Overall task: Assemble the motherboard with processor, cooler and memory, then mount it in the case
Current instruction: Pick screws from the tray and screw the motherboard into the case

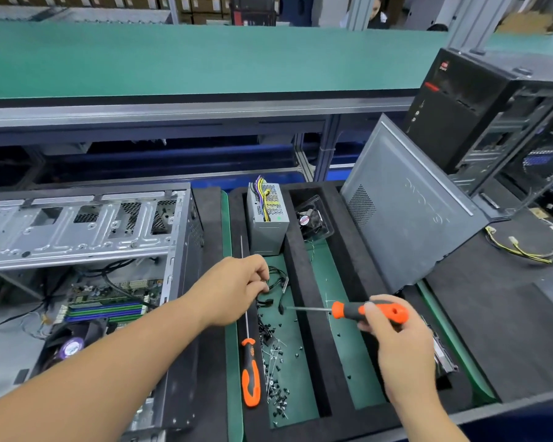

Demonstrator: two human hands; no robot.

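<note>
An open computer case (87,224) lies at the left. Inside it sits the motherboard (109,298) with blue and green memory sticks (106,311) and a round cooler fan (72,346). My left hand (237,288) reaches into the foam tray's left compartment, its fingers curled around black cables (276,282). Over the right compartment, my right hand (393,342) grips an orange-and-black screwdriver (358,309) whose shaft points left. Below my left hand, several small black screws (276,378) are scattered on the green mat.
A second orange screwdriver (250,374) lies in the tray's left compartment. A grey power supply (267,215) and a small boxed fan (310,218) stand at the tray's back. A grey side panel (406,205) leans at the right, beside another black case (492,116).
</note>
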